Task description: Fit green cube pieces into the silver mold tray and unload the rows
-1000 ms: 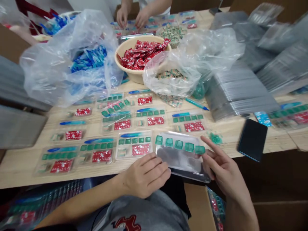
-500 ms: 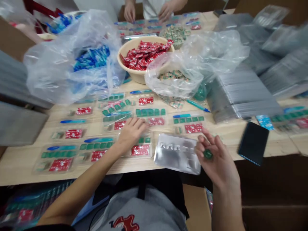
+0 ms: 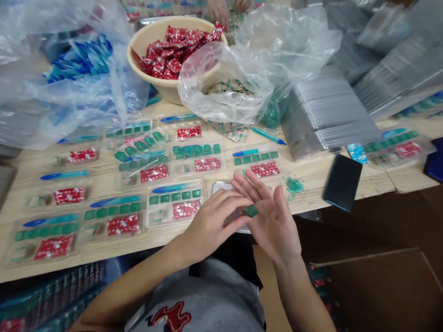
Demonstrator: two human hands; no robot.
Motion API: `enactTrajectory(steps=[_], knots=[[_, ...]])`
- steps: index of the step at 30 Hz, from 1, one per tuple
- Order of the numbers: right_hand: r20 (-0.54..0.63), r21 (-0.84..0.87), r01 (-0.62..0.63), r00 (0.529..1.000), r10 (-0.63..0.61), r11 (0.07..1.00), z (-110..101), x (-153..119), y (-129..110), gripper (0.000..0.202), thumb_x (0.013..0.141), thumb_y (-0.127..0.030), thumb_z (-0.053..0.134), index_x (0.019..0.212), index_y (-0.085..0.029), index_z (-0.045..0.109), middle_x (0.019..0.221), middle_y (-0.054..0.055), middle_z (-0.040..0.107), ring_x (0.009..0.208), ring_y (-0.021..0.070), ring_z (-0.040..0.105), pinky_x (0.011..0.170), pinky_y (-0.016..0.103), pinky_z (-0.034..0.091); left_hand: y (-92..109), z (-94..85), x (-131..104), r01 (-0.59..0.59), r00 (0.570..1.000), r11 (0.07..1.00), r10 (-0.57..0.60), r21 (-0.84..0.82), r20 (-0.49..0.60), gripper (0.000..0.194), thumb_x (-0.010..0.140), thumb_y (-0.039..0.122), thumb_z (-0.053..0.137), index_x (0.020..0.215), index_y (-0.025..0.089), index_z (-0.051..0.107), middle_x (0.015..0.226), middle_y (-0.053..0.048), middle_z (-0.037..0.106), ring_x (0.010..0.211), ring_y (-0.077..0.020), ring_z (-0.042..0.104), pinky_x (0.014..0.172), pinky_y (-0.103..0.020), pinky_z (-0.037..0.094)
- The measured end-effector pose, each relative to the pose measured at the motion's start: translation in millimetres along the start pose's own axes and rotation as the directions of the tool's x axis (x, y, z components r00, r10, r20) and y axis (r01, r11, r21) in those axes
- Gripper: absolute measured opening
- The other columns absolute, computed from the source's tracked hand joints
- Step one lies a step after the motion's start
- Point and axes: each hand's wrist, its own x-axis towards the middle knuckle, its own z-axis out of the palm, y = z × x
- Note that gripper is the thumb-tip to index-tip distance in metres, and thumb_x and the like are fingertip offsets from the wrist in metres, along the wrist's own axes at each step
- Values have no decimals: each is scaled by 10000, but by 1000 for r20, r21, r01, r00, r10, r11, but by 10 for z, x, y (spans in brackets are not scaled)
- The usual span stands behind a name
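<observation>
My left hand (image 3: pixel 216 221) pinches a small green square piece (image 3: pixel 251 210) between thumb and fingers, over my right palm. Palm up, my right hand (image 3: pixel 272 221) has its fingers spread beneath that piece. Partly hidden under both hands is a silvery tray (image 3: pixel 223 186). Just left of my left hand lies a clear tray (image 3: pixel 166 215) with a blue pen, a row of green squares and a red packet (image 3: pixel 187 209). Several similar filled trays cover the table on the left. Small green bits (image 3: pixel 295 185) are scattered right of my right hand.
Behind the trays stand a cream bowl (image 3: pixel 169 90) of red packets, a clear bag (image 3: pixel 224 103) of striped packets and a bag of blue pens (image 3: pixel 81 60). A grey tray stack (image 3: pixel 332 115) and a black phone (image 3: pixel 343 183) are on the right. A person's hand (image 3: pixel 218 11) shows at the back.
My left hand has left the filled tray and come to my right palm, taking hold of a green piece there. My right hand has moved inward over the silvery tray. The camera view has shifted.
</observation>
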Motion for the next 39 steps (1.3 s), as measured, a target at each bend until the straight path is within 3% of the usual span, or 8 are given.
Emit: enactTrajectory(steps=[3, 5, 9, 16, 23, 30, 35, 39], knots=[[14, -297, 169, 985, -173, 940, -91, -145, 7, 347, 913, -403, 561, 1252, -334, 586, 1315, 37, 608, 1181, 182, 605, 1025, 375, 494, -40, -69, -112, 191, 980, 963, -198, -191, -19, 127, 935, 249, 573, 1043, 194, 608, 956, -33, 671, 882, -143, 645, 775, -264, 540], [102, -572, 262, 963, -249, 777, -130, -266, 27, 410, 842, -259, 681, 1235, -346, 601, 1218, 31, 644, 1101, 170, 632, 958, 330, 530, -46, -108, -226, 318, 945, 902, -327, -291, 20, 80, 922, 258, 588, 949, 192, 625, 863, -9, 680, 785, -127, 656, 691, -231, 539], [259, -731, 345, 938, -229, 589, -103, -388, 110, 353, 872, -165, 623, 1203, -290, 623, 1013, 42, 688, 900, 150, 675, 760, 259, 581, -50, -120, -417, 492, 867, 775, -477, -395, 144, 165, 897, 284, 605, 772, 178, 615, 709, 18, 650, 651, -110, 629, 592, -199, 513], [281, -626, 356, 933, -226, 694, 13, -242, 118, 384, 851, -130, 646, 1191, -305, 615, 1036, 33, 683, 928, 154, 655, 781, 293, 569, -18, -260, -333, 441, 895, 774, -419, -455, 155, 165, 940, 223, 527, 819, 190, 633, 760, 2, 662, 705, -116, 649, 644, -214, 545], [5, -515, 153, 985, -175, 844, 139, -244, 63, 192, 789, -183, 729, 956, -278, 718, 878, 10, 696, 831, 143, 651, 746, 284, 561, 63, -302, -281, 283, 945, 923, -315, -261, -90, 135, 941, 129, 489, 885, 197, 591, 795, 20, 655, 732, -99, 626, 664, -204, 532], [-119, 132, -142, 980, 158, 981, -38, -240, -1, 285, 723, -463, 765, 910, -250, 738, 786, 10, 709, 553, 76, 605, 537, 191, 554, 47, -303, 34, 227, 916, 945, -289, -236, -279, 164, 963, 174, 481, 847, 196, 595, 761, 33, 622, 697, -93, 588, 637, -201, 483], [-170, 109, -151, 971, 168, 983, -153, -362, -98, 425, 751, -580, 684, 991, -231, 718, 898, 46, 716, 593, 84, 601, 570, 209, 564, -85, 162, 677, 55, 999, 996, -55, 70, -3, 232, 942, 269, 542, 742, 166, 599, 710, 23, 611, 703, -132, 576, 720, -267, 467], [-382, -167, 47, 918, -109, 985, -394, -430, -72, 352, 778, -545, 674, 1000, -276, 723, 879, 28, 716, 629, 109, 620, 567, 241, 546, -250, 496, 966, -97, 954, 962, 17, 256, 299, 128, 912, 191, 540, 933, 168, 664, 932, -51, 631, 931, -230, 590, 867, -383, 454]])
